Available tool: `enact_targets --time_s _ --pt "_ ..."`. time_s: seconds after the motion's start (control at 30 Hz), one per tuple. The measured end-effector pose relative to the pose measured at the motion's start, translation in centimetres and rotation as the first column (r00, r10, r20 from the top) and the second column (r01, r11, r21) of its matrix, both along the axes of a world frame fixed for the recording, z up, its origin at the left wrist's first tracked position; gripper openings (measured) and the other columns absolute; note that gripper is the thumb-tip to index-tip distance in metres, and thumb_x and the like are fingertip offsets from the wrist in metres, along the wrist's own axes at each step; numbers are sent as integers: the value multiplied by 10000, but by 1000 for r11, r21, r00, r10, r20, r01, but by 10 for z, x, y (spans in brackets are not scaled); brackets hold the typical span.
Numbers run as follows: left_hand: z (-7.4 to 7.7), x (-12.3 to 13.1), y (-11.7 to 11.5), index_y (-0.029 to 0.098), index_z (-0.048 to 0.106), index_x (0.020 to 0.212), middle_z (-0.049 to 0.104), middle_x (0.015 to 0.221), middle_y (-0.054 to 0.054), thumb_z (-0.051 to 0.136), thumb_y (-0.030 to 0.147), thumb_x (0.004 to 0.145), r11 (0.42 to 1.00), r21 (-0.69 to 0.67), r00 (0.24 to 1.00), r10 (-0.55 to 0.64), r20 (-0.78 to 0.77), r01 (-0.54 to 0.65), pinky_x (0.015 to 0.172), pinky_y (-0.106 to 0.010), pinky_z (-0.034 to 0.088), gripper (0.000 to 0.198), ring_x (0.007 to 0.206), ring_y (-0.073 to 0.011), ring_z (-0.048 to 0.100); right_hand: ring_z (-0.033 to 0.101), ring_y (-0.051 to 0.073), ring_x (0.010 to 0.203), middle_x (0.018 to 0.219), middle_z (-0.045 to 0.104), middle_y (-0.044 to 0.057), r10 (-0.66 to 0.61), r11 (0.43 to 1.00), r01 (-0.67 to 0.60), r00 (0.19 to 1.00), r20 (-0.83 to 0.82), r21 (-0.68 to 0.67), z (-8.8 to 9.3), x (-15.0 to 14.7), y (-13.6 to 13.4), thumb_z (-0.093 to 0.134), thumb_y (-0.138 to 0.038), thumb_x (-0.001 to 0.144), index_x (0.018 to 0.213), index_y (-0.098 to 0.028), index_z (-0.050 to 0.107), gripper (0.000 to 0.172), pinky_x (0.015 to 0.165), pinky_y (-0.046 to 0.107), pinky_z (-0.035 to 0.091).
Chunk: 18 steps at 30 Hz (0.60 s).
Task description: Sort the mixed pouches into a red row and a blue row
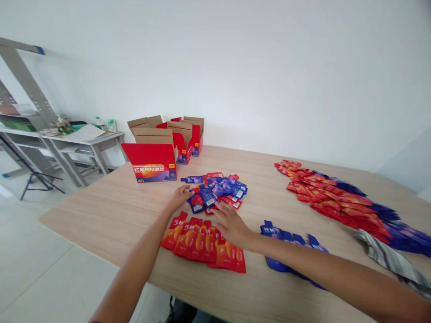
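A mixed pile of red and blue spouted pouches (208,196) lies in the middle of the table. At its left edge is my left hand (180,197), its fingers stretched toward the pouches and apparently touching them. My right hand (232,224) reaches over the pile's front edge, fingers spread, holding nothing. Under and beside it, several red pouches (197,240) lie overlapped in a row near the table's front edge. To the right, a row of overlapped blue pouches (278,264) is partly hidden by my right forearm.
Open red cartons (155,163) stand at the back left of the wooden table (101,220). Long stacks of red pouches (340,204) and blue pouches (411,235) stretch along the right, with a striped cloth (387,253) before them. A side desk (90,139) stands against the wall.
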<state>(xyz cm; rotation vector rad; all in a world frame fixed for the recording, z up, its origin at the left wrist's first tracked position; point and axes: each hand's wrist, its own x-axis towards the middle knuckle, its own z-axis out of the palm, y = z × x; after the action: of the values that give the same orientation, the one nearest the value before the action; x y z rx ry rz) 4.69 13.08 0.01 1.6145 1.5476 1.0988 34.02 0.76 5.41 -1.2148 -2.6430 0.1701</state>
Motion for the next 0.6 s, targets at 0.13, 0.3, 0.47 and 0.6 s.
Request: enact_targets --time_s 0.13,0.3,0.47,0.6 --pt "3 -3 -12 211 566 1450 611 1434 -137 840 606 638 990 54 966 -118 -228 134 1075 -445 473 944 1278 -352 578 238 322 1553 1661 239 173 -148 989 143 975 166 40 11 -1 66 531 -143 954 1616 -205 357 688 1271 573 146" --pt "10 -2 -21 300 561 1474 506 1553 -108 831 649 652 968 45 842 -190 -505 246 1163 -539 360 933 1403 -398 458 216 359 1553 1677 186 172 -222 973 232 930 294 1 6 4 111 542 -136 929 1659 -228 237 796 1262 554 133" --pt "10 0 -17 343 543 1489 428 1611 -123 804 666 686 964 -29 775 -232 -589 266 1166 -604 306 904 1453 -437 387 358 334 1478 1604 366 161 -241 969 245 936 257 15 3 2 121 496 -226 990 1619 -230 362 643 1202 479 300" --pt "8 1 -16 326 533 1490 488 1565 -127 800 664 683 966 -46 800 -236 -551 254 1155 -590 343 915 1437 -434 419 468 317 1386 1538 462 149 -252 967 237 937 242 90 2 0 112 412 -210 1017 1580 -214 436 563 1127 443 393"
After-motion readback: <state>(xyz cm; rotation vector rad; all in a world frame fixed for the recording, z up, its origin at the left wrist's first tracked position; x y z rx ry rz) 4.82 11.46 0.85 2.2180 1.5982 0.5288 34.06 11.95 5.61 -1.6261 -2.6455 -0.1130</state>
